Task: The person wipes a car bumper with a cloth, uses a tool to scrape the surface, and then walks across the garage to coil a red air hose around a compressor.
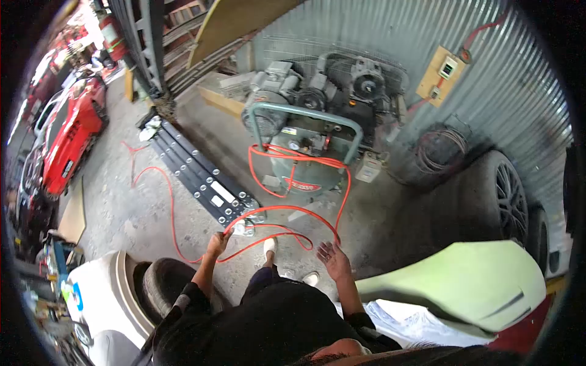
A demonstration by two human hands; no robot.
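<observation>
An orange-red air hose [281, 207] arches between my two hands. My left hand [217, 244] is closed around one part of it. My right hand [334, 261] is open, palm up with fingers spread, and the hose passes at its fingertips; whether they touch is hard to tell. From there the hose rises to the air compressor [305, 160], where several loops hang over its green handle frame. More hose lies loose on the floor, running left past a long black metal rack-like piece [195, 171] with round fittings.
Tyres [510, 195] stand along the corrugated wall at right. A pale green car panel [470, 280] lies at lower right. A white bumper [110, 299] and a tyre [174, 283] are at lower left. A red car [73, 134] stands farther left. A coiled cable [441, 149] hangs on the wall.
</observation>
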